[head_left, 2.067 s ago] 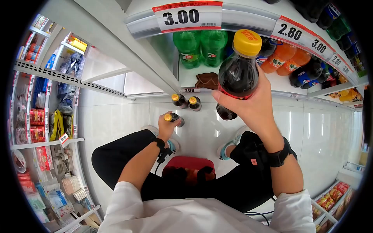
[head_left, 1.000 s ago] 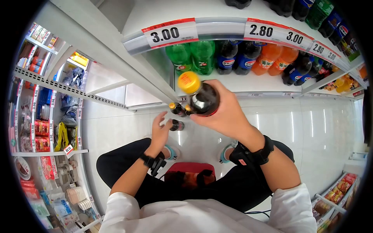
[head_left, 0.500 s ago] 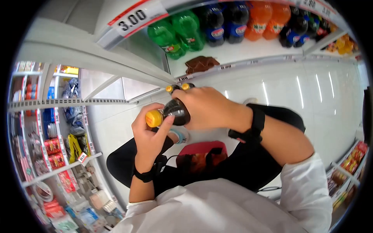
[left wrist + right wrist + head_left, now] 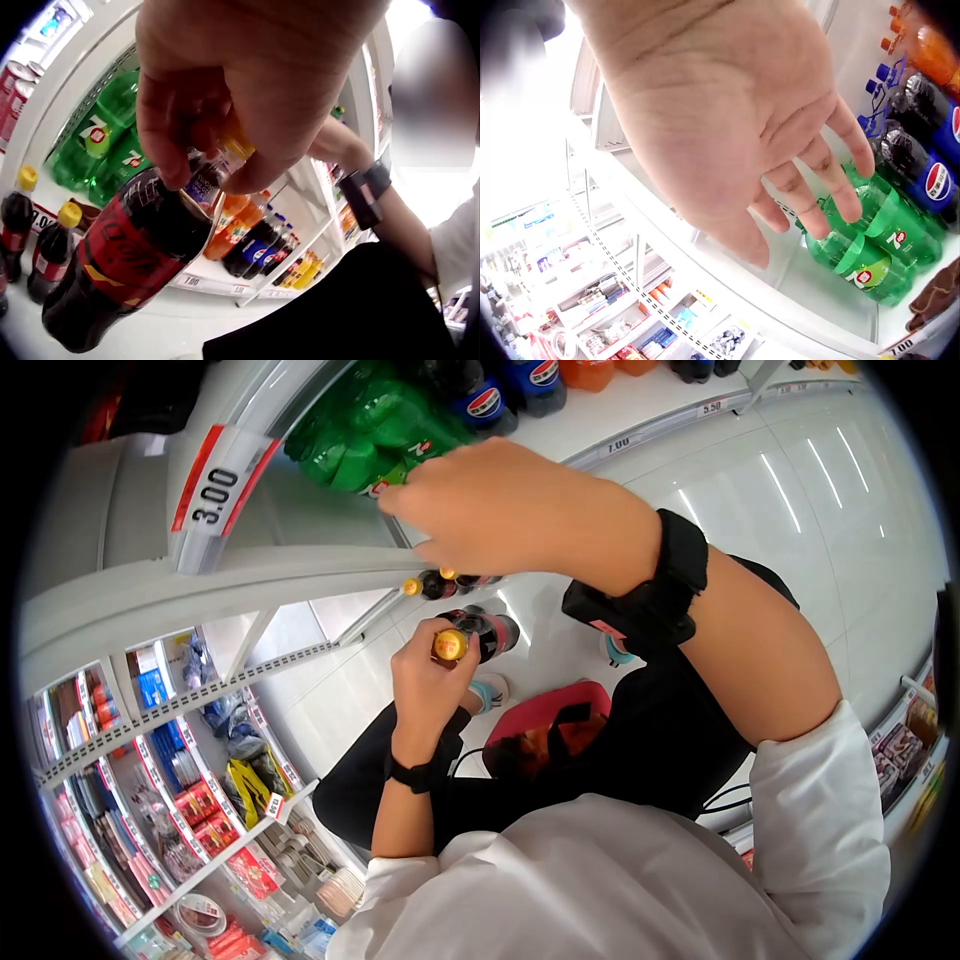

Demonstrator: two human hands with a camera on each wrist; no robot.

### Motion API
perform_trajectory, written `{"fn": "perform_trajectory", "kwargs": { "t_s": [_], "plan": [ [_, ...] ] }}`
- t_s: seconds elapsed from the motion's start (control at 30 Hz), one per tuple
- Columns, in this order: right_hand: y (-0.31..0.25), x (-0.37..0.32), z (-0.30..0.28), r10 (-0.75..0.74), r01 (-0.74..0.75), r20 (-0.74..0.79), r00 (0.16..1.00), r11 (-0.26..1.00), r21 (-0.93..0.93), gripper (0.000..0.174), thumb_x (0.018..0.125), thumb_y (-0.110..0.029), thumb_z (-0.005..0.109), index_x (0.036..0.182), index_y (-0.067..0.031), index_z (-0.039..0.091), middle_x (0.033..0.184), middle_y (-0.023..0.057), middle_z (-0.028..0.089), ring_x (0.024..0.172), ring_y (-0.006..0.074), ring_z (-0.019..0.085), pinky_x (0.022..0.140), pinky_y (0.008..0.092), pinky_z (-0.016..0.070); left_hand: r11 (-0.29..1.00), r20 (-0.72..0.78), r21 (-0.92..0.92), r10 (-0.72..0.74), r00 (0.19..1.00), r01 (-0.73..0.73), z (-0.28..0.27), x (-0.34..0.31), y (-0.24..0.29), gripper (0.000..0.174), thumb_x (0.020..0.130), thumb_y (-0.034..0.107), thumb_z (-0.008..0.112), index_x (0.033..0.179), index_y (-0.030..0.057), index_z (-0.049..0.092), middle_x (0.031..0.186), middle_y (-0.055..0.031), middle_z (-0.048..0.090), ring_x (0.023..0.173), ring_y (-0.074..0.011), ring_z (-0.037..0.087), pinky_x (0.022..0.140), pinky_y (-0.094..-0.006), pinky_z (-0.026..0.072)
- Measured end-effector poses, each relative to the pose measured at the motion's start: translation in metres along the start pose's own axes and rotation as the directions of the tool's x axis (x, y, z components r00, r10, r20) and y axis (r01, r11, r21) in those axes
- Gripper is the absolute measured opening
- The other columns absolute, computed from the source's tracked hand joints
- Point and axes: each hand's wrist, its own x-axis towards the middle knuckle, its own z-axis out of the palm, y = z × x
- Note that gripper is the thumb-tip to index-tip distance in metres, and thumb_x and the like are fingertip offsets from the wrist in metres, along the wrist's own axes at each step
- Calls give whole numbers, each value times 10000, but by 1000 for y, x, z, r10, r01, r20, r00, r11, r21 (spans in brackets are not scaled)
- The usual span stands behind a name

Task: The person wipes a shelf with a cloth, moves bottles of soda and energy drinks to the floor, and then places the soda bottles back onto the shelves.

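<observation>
My left hand [image 4: 430,675] holds a dark cola bottle [image 4: 492,633] near its yellow cap, over the floor. In the left wrist view, the thumb and fingers grip the bottle's neck below the cap, and its red label [image 4: 135,251] faces the camera. My right hand [image 4: 500,510] is raised in front of the shelf with nothing in it. The right wrist view shows its palm and loosely spread fingers, overlapping green 7UP bottles [image 4: 885,240]. Smaller yellow-capped cola bottles [image 4: 438,584] stand on the floor beside the shelf foot.
Pepsi bottles [image 4: 930,180] and orange soda bottles [image 4: 236,225] line the lower shelf. A crumpled brown cloth [image 4: 934,300] lies at its front edge. A white upright frame [image 4: 300,585] stands at left. Between the legs is a red stool [image 4: 560,710].
My right hand lowered the cola bottle to the left hand, let go, and rose toward the shelf. The left hand released a bottle on the floor and took this one. The view turned.
</observation>
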Motion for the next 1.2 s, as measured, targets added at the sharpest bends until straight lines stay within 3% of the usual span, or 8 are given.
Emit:
{"fn": "perform_trajectory", "kwargs": {
  "t_s": [0.07,0.17,0.43,0.5,0.83,0.97,1.17,1.2],
  "plan": [
    [-7,4,-9,23,-20,90,996,999,-36,201,732,-141,633,885,-13,654,749,177,665,696,357,676,595,436,530,991,70,129,-30,997,21,17,6,-27,281,759,208,790,920,51,622,710,-155,671,644,-308,682,598,-361,538],
    [-9,4,-8,26,-19,139,990,999,-50,235,769,-177,643,947,-24,645,761,157,668,713,337,678,616,424,539,931,125,363,-85,988,34,39,13,-49,285,754,286,772,894,88,622,744,-169,689,704,-373,680,615,-434,538],
    [-12,8,-6,32,-33,66,997,999,15,121,644,-73,648,735,-19,708,723,160,682,660,319,693,530,412,518,789,189,615,-157,969,8,84,30,-113,384,777,412,719,1016,117,660,852,-153,717,799,-370,687,693,-468,539],
    [-14,7,-7,37,-35,171,985,999,-11,147,738,-123,616,831,-36,690,771,163,681,716,335,694,614,437,549,859,187,508,-177,966,59,83,30,-111,475,806,465,679,1147,136,659,939,-130,727,871,-355,686,739,-465,537],
    [-17,7,-5,-13,9,171,985,1000,25,97,716,-101,650,767,-37,700,723,159,681,701,322,698,575,427,548,991,100,125,-59,993,46,87,34,-156,555,844,527,616,1271,172,608,1238,-86,656,1097,-302,631,862,-440,515],
    [-17,6,2,-48,46,111,993,999,20,98,731,-107,648,800,-49,688,721,165,677,696,331,694,575,442,541,840,362,543,-229,904,-5,70,41,-147,538,861,521,594,1279,182,601,1241,-104,651,1122,-326,616,885,-453,505],
    [-20,7,-8,0,-1,72,997,1000,13,122,777,-176,645,831,-69,669,775,142,682,749,337,689,620,443,530,928,205,354,-198,959,116,18,41,-34,319,880,347,665,1007,55,682,889,-189,690,717,-352,669,631,-434,515],
    [-21,9,-13,72,-75,172,982,997,11,183,836,-244,655,886,-70,631,829,131,675,808,336,675,664,445,529,993,121,116,21,992,-35,9,37,-28,159,860,164,693,919,17,680,748,-140,656,564,-262,614,538,-345,473]
  ]
}}
